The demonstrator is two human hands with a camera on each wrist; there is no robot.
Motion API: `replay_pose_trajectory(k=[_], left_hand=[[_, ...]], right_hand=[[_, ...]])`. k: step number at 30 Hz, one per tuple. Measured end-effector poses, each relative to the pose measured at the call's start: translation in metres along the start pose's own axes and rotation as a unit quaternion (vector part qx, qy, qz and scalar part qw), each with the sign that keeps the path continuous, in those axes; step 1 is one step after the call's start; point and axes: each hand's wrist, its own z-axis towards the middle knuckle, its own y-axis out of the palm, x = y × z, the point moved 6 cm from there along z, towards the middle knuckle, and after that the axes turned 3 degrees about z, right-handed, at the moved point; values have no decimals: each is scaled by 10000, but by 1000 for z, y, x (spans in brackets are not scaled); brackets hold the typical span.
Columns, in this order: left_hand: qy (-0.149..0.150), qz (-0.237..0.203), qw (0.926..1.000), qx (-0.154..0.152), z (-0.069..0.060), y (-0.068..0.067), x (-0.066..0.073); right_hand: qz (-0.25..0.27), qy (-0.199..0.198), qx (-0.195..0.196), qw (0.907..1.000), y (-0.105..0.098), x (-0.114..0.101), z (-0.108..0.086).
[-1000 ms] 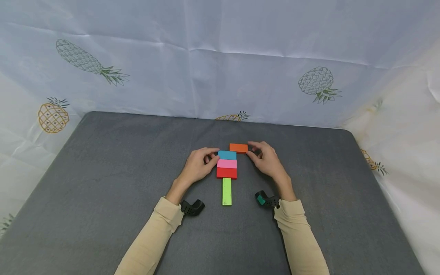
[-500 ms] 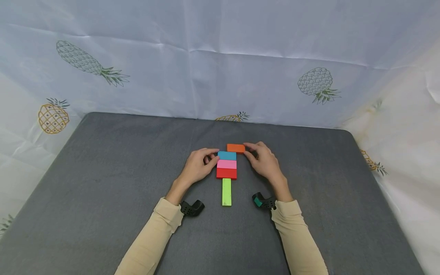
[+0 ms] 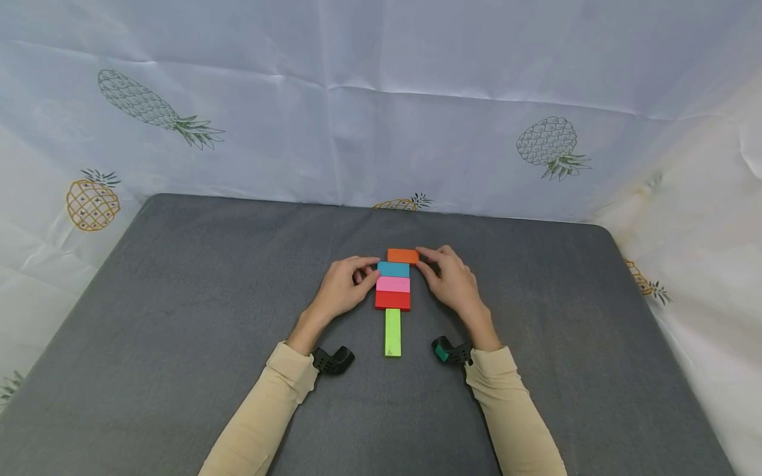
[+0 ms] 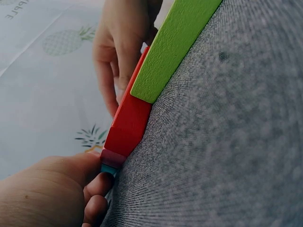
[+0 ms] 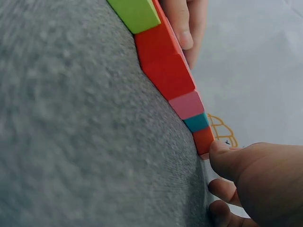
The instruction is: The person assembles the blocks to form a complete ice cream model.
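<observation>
Flat coloured blocks lie in a column on the grey table: a green block (image 3: 393,332) lengthwise nearest me, then a red block (image 3: 393,301), a pink block (image 3: 393,284) and a blue block (image 3: 393,269) crosswise. Behind the blue one, an orange block (image 3: 403,256) sits shifted slightly right. The right hand (image 3: 454,281) pinches the orange block's right end between thumb and index finger. My left hand (image 3: 345,285) holds the blue block's left end, thumb and index finger at its corners. In the right wrist view, the right thumb (image 5: 225,158) touches the orange block (image 5: 204,140).
Grey cloth covers the table (image 3: 178,317). A pale curtain (image 3: 357,132) with pineapple prints hangs behind its far edge. Black camera mounts (image 3: 333,360) sit at both wrists, close above the cloth.
The right hand has slid the orange block leftward along the back of the blue block, so the two now overlap more. The left hand and the other blocks stay in place.
</observation>
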Motion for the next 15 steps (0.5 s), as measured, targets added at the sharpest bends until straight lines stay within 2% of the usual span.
replay_pose_trajectory(k=[15], left_hand=[[36, 22, 10000, 12, 0, -1, 2]], right_hand=[[-49, -190, 259, 9995, 4, -6, -2]])
